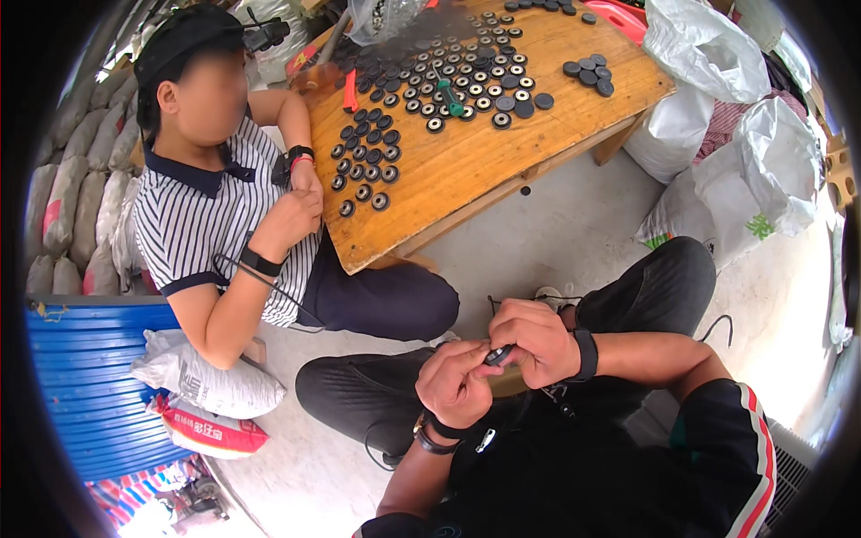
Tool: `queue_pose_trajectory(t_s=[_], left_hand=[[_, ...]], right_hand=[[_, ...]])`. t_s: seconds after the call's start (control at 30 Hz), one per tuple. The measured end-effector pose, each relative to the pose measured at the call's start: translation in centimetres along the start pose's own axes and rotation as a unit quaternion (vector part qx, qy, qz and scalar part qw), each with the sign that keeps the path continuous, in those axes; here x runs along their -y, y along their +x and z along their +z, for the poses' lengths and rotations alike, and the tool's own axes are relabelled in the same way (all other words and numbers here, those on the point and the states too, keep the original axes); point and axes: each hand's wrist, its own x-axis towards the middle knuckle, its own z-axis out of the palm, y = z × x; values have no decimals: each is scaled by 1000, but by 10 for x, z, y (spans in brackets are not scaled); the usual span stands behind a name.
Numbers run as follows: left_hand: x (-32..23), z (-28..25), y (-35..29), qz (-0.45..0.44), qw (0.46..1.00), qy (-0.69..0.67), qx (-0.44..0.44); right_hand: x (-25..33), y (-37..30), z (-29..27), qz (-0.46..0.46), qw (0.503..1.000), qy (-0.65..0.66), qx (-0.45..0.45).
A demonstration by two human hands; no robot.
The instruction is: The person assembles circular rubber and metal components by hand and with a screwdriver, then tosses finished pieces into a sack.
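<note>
My left hand (453, 384) and my right hand (535, 342) meet above my lap. Between their fingertips they pinch a small black wheel (499, 355), seen partly edge-on and partly covered by the fingers. Many similar black wheels (434, 125), most with a pale metal centre, lie spread over the wooden table (502, 179) in front of me. Among them lies a green-handled tool (450, 99) with a thin shaft. A separate small cluster of plain black discs (588, 75) sits toward the table's right end.
At the table's left sits a co-worker (229, 197) with hands together near its edge. White woven sacks (762, 170) stand on the right. Filled bags (211, 377) lie on the floor at left, beside a blue corrugated sheet (99, 386). An orange-red object (351, 91) rests on the table.
</note>
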Motion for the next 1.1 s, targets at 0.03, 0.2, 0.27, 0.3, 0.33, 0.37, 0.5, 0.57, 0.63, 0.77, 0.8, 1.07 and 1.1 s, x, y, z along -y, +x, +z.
queue_pose_trajectory(t_s=[0.03, 0.2, 0.27, 0.3, 0.33, 0.37, 0.5, 0.57, 0.63, 0.77, 0.8, 1.07, 1.1], left_hand=[[0, 0, 1, -4, 1000, -4, 2], [0, -3, 3, -79, 991, -111, 3], [3, -4, 2, -105, 982, -159, 1], [4, -3, 0, -129, 975, -183, -8], [5, -3, -1, -154, 966, -207, -16], [4, -2, -1, -154, 966, -207, -15], [6, -3, -1, -170, 958, -229, -8], [8, -2, -2, -161, 964, -212, 6], [9, -2, -3, -121, 981, -154, 0], [7, 2, -6, -92, 990, -100, -24], [8, 2, -6, -82, 992, -89, -26], [11, 4, -11, -70, 995, -65, -38], [11, 4, -10, -120, 986, -105, -43]], right_hand=[[-1, 1, -1, 2, 1000, 0, 3], [-5, 8, -13, 18, 998, 48, 26], [-2, 11, -15, 20, 998, 53, 38], [-1, 13, -15, 30, 996, 73, 31], [1, 13, -15, 42, 994, 93, 23], [-1, 11, -14, 42, 994, 93, 22], [-7, 6, -14, 40, 998, 39, 28], [-8, 6, -15, 37, 998, 27, 31], [-8, 5, -12, 44, 998, 26, 25], [-2, 1, 0, 43, 999, -12, 2], [-2, -1, 3, 38, 999, -17, -12], [-2, -6, 8, 35, 998, -36, -36], [1, -3, 5, 89, 996, 4, -20]])
